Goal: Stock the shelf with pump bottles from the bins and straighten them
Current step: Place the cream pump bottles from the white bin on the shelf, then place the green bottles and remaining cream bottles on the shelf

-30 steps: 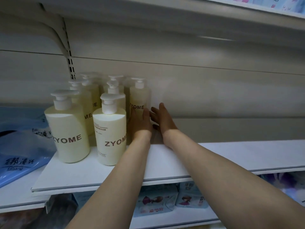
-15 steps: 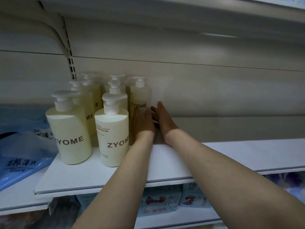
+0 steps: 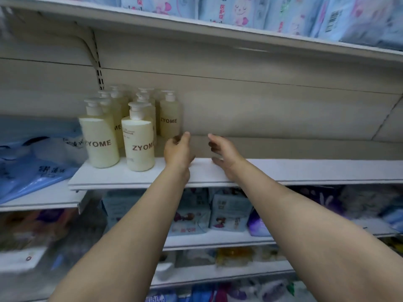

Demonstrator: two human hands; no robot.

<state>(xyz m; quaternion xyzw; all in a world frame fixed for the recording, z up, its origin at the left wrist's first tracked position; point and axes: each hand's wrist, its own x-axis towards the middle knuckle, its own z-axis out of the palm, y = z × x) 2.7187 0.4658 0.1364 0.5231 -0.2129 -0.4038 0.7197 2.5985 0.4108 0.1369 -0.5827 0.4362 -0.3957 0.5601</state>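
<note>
Where the white shelf [image 3: 305,171] meets its left end, a cluster of pale yellow pump bottles [image 3: 139,118] is stood upright in rows that run from the front edge back to the rear panel [image 3: 261,105]. The words ZYOME are printed on those whose fronts can be read. Two bottles are set nearest the front edge: the front left bottle [image 3: 100,140] and, just beside it, the front right bottle [image 3: 139,140]. A lone back bottle [image 3: 169,118] is placed at the right of the cluster, close to the rear panel.

Both bare forearms are stretched out over the front edge of the shelf. The left hand [image 3: 177,150] is held just below and in front of the back bottle, its fingers loosely curled with nothing gripped in them; whether the fingertips touch that bottle cannot be told. The right hand [image 3: 224,153] is raised well apart from the bottles, to the right of the left hand, with its fingers spread and relaxed and nothing held.

Blue plastic bags [image 3: 32,158] are laid on the neighbouring shelf board to the left. Pastel packets [image 3: 250,12] are lined along the shelf above, and blurred packets [image 3: 218,214] are stacked on the shelves below.
</note>
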